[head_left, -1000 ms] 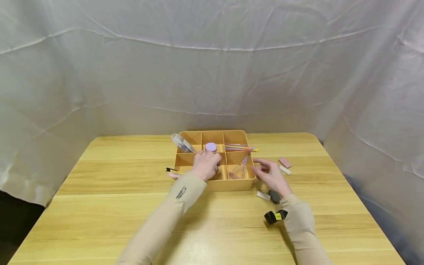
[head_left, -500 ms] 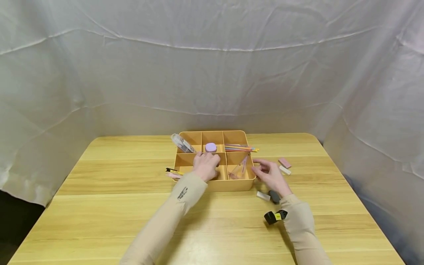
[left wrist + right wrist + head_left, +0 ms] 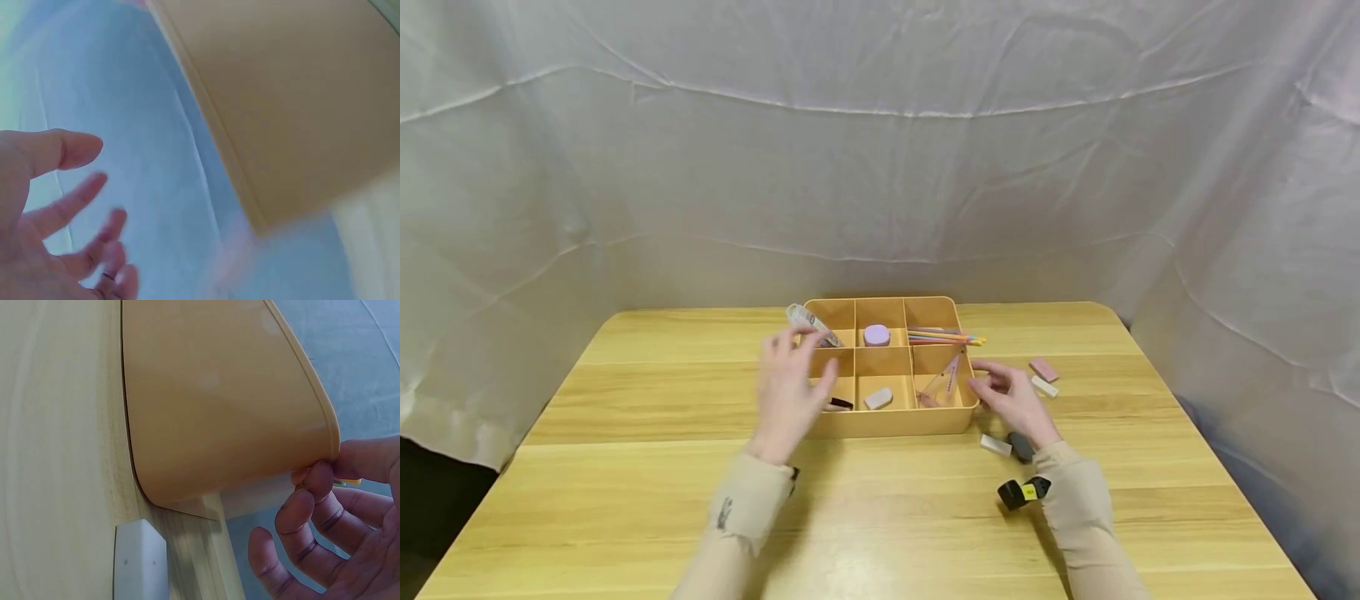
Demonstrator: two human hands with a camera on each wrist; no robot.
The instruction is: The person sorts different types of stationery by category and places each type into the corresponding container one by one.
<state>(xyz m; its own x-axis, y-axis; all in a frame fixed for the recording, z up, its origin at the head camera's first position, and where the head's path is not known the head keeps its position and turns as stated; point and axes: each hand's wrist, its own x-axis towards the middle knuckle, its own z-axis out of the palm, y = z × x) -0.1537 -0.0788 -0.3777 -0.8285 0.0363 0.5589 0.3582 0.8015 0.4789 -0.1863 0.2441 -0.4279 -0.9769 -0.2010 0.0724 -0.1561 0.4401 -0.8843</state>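
Observation:
In the head view a tan divided organizer box [image 3: 891, 423] stands on the wooden table. My left hand [image 3: 786, 387], blurred by motion, is over its front left corner, fingers spread and holding nothing; the left wrist view shows the same spread fingers [image 3: 112, 225] apart from the box wall. A whitish eraser [image 3: 878, 398] lies in the front middle compartment. Beside my left hand, the dark end of a pen [image 3: 841, 404] shows in the front left compartment. My right hand [image 3: 1015, 404] pinches the box's right rim, thumb and forefinger at its edge in the right wrist view.
Back compartments hold a clear-and-grey stationery item [image 3: 808, 321], a lilac rounded case [image 3: 877, 335] and colored pencils [image 3: 947, 337]. Set squares [image 3: 951, 379] lie front right. Right of the box are a pink eraser [image 3: 1043, 369], white blocks [image 3: 996, 445] and a dark oval piece [image 3: 1021, 447].
My left hand has lifted out of the front middle compartment and moved left, uncovering the whitish eraser there. The box has shifted very slightly; my right hand stays at its rim.

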